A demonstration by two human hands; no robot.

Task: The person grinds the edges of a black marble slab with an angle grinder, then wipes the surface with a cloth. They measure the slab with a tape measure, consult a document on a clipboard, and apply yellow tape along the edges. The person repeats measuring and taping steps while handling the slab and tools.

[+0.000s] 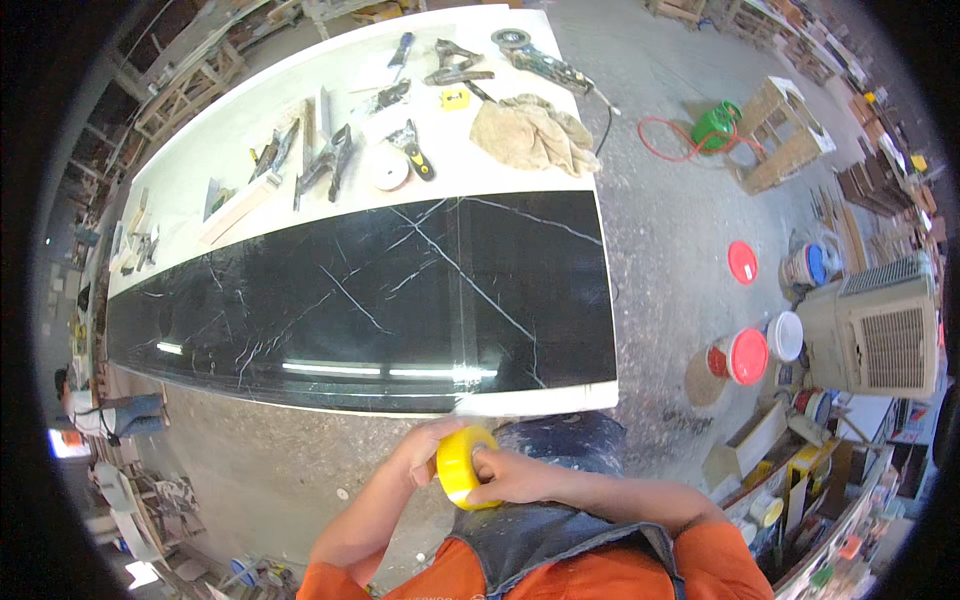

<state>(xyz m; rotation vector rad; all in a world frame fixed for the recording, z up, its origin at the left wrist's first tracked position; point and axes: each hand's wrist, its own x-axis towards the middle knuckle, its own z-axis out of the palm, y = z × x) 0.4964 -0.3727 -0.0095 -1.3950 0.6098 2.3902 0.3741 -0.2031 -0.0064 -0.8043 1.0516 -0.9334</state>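
Observation:
Close in front of my body, at the near edge of the worktable, I hold a wide roll of yellow tape (455,468). My right hand (512,476) grips it from the right, with fingers at its core and rim. Against the roll's left side lies my left hand (428,450), fingers bent round its upper edge; their tips are partly hidden and slightly blurred. Just beyond both hands stretches a glossy black slab (370,290) with white veins, lying on the white worktable (240,120). A clear strip appears to cross the slab near its right part.
Across the table's far side lie a beige cloth (530,132), an angle grinder (545,68), clamps (328,165), a yellow-black scraper (415,155) and a white tape roll (390,168). Rightward on the floor stand a green gas cylinder (716,127), red-lidded bucket (742,357) and air cooler (870,325).

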